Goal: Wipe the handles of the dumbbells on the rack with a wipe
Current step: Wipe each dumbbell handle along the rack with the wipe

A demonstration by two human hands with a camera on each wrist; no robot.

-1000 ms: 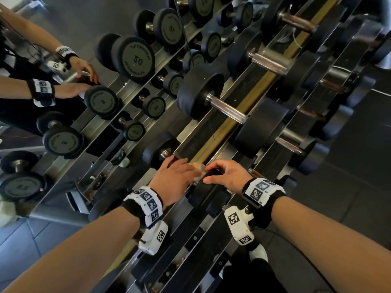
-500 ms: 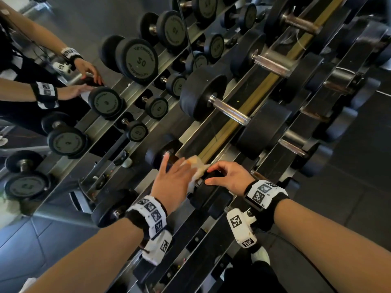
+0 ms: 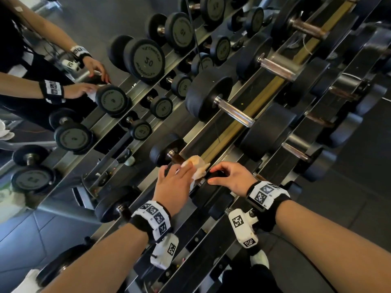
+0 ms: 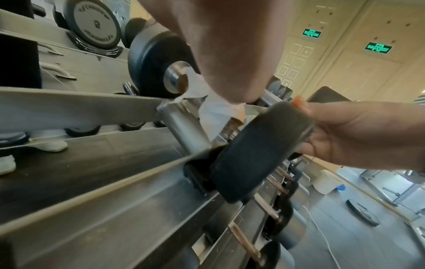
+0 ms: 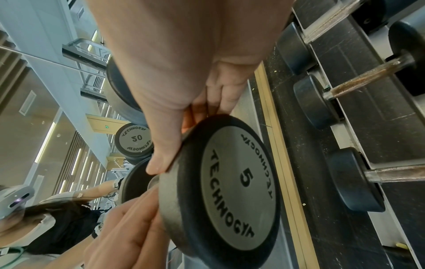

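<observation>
Left hand (image 3: 174,185) pressing white wipe (image 3: 197,168) onto handle of small dumbbell (image 5: 230,185) marked 5, fingers curled over wipe, right hand (image 3: 230,176) gripping rim of dumbbell's near head, dumbbell lying on rack (image 3: 232,121) among larger dumbbells, mirror (image 3: 84,28) behind.

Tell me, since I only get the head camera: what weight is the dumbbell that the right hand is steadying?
Observer: The right wrist view shows the face of the near head, and it reads 5.
Visitor: How is it gripped?
Observer: The right hand pinches that head's rim between thumb and fingers.
Visitor: And the wipe?
Observer: In the left wrist view, the wipe hangs down below the handle, under the left hand.
</observation>
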